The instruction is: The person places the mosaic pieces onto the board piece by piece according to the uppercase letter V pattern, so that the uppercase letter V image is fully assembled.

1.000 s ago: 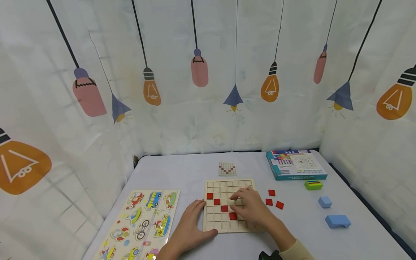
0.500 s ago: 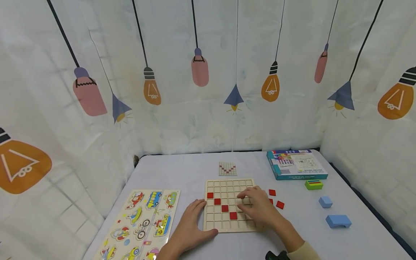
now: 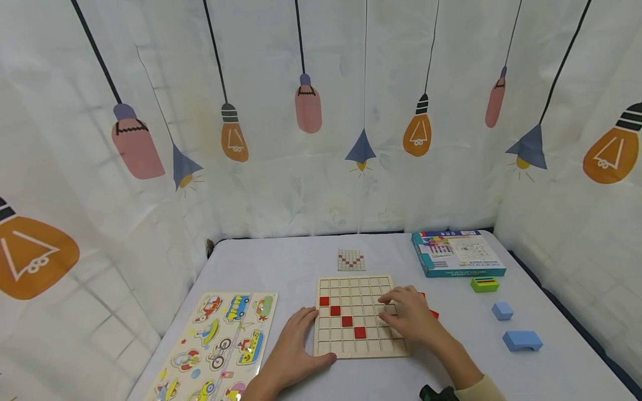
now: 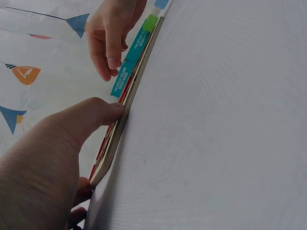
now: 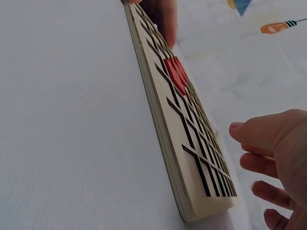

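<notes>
A square wooden grid board (image 3: 353, 346) lies on the table, with several red square tiles (image 3: 360, 333) in a diagonal across its cells. My left hand (image 3: 296, 353) holds the board's near-left corner, the thumb along the front edge and the fingers at the left side. Over the board's right edge hovers my right hand (image 3: 418, 320), fingers bent and thumb apart; nothing shows between them. In the right wrist view the right hand (image 5: 283, 158) is beside the board, not touching it. Loose red tiles (image 3: 434, 314) peek out behind this hand, partly hidden.
Beyond the board lies a small pattern card (image 3: 351, 260). A sticker-like picture board (image 3: 200, 323) is at left. At right are a teal-edged box (image 3: 458, 256), a green striped block (image 3: 484, 284), a blue cube (image 3: 502, 311) and a blue arched block (image 3: 522, 341).
My right hand has moved right across the board, away from the red diagonal, and now covers part of the loose red tiles. The left hand has stayed put.
</notes>
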Demonstrator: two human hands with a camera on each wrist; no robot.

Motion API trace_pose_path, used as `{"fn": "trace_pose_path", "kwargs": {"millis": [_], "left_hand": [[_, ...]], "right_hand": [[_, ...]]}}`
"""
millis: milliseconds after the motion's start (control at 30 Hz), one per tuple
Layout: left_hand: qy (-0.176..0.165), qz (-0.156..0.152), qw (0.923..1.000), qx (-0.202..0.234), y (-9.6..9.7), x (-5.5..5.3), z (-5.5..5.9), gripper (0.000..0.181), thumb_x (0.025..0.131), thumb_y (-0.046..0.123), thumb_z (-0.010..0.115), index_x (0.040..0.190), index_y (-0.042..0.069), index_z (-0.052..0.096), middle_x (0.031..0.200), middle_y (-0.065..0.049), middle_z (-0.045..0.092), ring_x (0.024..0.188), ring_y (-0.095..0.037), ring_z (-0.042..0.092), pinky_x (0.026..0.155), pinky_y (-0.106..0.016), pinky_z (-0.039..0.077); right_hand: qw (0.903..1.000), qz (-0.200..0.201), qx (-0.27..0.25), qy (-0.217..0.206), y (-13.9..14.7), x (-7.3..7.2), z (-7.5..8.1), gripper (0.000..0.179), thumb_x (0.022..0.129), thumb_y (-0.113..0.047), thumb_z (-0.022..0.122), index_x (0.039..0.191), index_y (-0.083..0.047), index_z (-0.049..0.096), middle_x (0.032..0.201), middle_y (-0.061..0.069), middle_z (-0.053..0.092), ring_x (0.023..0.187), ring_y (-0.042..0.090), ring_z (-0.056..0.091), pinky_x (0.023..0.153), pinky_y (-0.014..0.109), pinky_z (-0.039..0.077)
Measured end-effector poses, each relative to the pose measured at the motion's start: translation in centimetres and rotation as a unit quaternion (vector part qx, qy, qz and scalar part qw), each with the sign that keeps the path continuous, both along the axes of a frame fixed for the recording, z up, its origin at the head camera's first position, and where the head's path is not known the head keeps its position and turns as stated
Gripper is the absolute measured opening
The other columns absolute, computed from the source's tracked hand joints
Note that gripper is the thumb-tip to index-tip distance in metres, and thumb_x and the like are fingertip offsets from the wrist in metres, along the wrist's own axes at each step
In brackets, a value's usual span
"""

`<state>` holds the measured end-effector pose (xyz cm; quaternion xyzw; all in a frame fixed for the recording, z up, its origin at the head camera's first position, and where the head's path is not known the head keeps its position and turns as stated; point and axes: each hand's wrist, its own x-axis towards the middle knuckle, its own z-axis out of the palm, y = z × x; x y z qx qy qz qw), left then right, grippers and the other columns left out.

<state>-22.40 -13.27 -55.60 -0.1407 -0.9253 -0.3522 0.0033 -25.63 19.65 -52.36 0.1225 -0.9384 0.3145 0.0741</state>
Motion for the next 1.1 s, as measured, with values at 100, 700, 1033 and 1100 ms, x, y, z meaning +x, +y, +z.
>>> {"fn": "trace_pose_path", "kwargs": {"millis": [100, 700, 1033, 1100], "left_hand": [[0.001, 0.000, 1.0000, -0.001, 0.0, 0.0, 0.0, 0.112, 0.074, 0.073, 0.091, 0.161, 0.013, 0.055, 0.170, -0.002, 0.051, 0.164, -0.033, 0.040, 0.132, -0.063, 0.040], [-0.007, 0.003, 1.0000, -0.002, 0.0, 0.1, 0.3, 0.112, 0.075, 0.074, 0.090, 0.162, 0.014, 0.054, 0.172, -0.003, 0.049, 0.164, -0.033, 0.040, 0.132, -0.064, 0.039], [-0.007, 0.001, 1.0000, -0.001, 0.0, 0.0, 0.2, 0.112, 0.075, 0.074, 0.090, 0.162, 0.013, 0.054, 0.172, -0.004, 0.049, 0.165, -0.034, 0.039, 0.133, -0.064, 0.039], [-0.006, 0.000, 1.0000, -0.002, 0.0, 0.0, 0.2, 0.112, 0.075, 0.074, 0.090, 0.162, 0.013, 0.054, 0.171, -0.004, 0.049, 0.165, -0.034, 0.039, 0.132, -0.064, 0.039]], "right_hand": [[1.0000, 0.000, 0.000, 0.001, 0.7, 0.0, 0.0, 0.027, 0.094, -0.026, 0.091, 0.120, -0.027, 0.082, 0.120, -0.015, 0.077, 0.122, 0.017, 0.058, 0.106, 0.050, 0.047], [0.9992, -0.035, 0.019, -0.008, 4.4, 0.3, 0.3, 0.031, 0.094, -0.027, 0.091, 0.123, -0.025, 0.082, 0.126, -0.007, 0.078, 0.125, 0.023, 0.058, 0.102, 0.053, 0.047], [0.9986, -0.040, 0.034, -0.003, 6.2, 0.5, -0.2, 0.032, 0.091, -0.026, 0.093, 0.120, -0.024, 0.083, 0.116, -0.005, 0.077, 0.115, 0.024, 0.056, 0.091, 0.045, 0.044], [0.9980, -0.047, 0.041, -0.008, 6.5, 0.5, -0.5, 0.032, 0.090, -0.027, 0.093, 0.120, -0.024, 0.083, 0.115, -0.005, 0.076, 0.114, 0.024, 0.056, 0.091, 0.045, 0.044]]}}
